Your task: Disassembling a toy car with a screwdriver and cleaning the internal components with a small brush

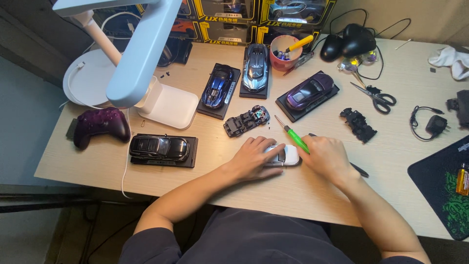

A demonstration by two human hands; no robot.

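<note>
My left hand lies over a small white model car body near the desk's front edge and holds it down. My right hand grips a green-handled screwdriver, whose metal tip points up and left, away from the white car. A dark pen-like tool pokes out beneath my right hand. Just beyond my hands lies a bare black car chassis, and a black interior part rests to the right.
Model cars on black bases: black, blue, silver-blue, purple. A white desk lamp overhangs the left, a purple game controller beside it. Pink cup, scissors, charger, mouse pad.
</note>
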